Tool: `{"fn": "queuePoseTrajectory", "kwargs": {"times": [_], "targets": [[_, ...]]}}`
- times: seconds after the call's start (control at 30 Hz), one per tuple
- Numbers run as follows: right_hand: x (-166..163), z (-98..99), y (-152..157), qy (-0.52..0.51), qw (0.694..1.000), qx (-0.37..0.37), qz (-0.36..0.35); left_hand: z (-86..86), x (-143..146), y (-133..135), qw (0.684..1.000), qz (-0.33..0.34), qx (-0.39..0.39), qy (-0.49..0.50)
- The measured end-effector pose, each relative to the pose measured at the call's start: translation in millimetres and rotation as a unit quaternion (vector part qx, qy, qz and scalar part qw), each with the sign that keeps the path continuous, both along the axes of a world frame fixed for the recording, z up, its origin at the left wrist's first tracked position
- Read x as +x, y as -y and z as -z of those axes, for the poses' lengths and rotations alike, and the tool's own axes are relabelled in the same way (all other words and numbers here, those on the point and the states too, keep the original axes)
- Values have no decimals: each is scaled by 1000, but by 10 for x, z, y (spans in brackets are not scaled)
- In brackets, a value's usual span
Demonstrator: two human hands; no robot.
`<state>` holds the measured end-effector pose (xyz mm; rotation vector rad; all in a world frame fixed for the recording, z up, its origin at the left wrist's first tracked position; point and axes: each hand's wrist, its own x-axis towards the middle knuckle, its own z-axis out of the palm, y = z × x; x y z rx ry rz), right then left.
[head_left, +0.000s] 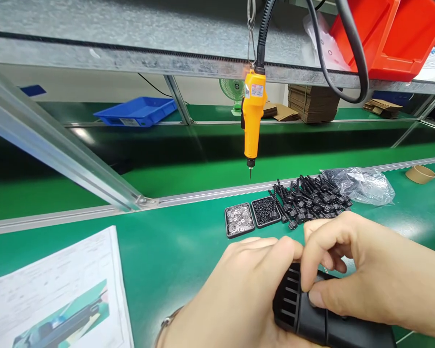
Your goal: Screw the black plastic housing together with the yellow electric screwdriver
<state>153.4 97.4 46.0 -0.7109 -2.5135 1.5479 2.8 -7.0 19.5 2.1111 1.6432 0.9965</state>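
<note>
A black plastic housing (313,316) with a row of slots at its left end lies low in the view, at the bottom right. My left hand (239,285) is closed around the slotted end, its fingers over the far side and partly hidden. The thumb and forefinger of my right hand (344,270) are pinched together against the top of the housing. Whatever sits between those fingertips is hidden. Just beyond my hands are a small tray of metal washers (239,220), a small tray of black screws (265,211) and a pile of black ribbed cable parts (308,198).
An orange electric screwdriver (253,113) hangs bit-down from the shelf (130,53). A clear plastic bag (364,186) and a tape roll (420,174) lie at the back right. A printed sheet (58,290) covers the left bench. A metal post (65,140) slants at left.
</note>
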Motion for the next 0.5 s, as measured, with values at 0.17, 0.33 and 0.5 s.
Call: {"fn": "queuePoseTrajectory", "kwargs": {"times": [0.17, 0.33, 0.5], "targets": [[3, -40, -39, 18, 986, -168, 6, -19, 4, -16, 1000, -8, 9, -20], [0, -91, -186, -3, 966, -259, 28, -9, 5, 16, 999, -22, 15, -24], [-336, 287, -563, -41, 994, -63, 74, -55, 4, 57, 1000, -5, 11, -17]]}}
